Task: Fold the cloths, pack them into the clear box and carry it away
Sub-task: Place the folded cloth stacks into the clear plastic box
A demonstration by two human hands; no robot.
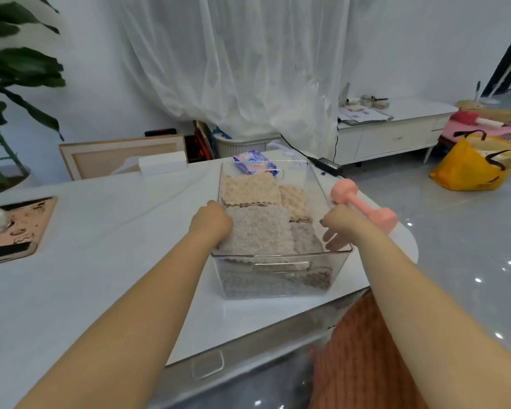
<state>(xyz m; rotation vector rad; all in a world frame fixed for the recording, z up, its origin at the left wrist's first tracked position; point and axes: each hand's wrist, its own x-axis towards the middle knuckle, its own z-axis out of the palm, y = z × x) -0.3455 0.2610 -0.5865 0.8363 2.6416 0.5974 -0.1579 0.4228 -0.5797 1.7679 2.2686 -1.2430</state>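
The clear box (278,286) stands near the front right edge of the white table (101,261). Inside it lie folded cloths: a grey one (258,228) in front, a beige one (250,188) behind it, and smaller ones (295,200) along the right side. My left hand (211,221) sits over the box's left wall, its fingers curled down inside against the grey cloth. My right hand (335,228) hooks over the right wall, with its fingers curled inside the box. The fingertips of both hands are partly hidden.
A pink dumbbell (366,206) lies just right of the box by my right hand. Behind the box are a blue packet (255,163) and a white box (163,163). A tray (21,228) sits at the far left. A yellow bag (478,166) stands on the floor.
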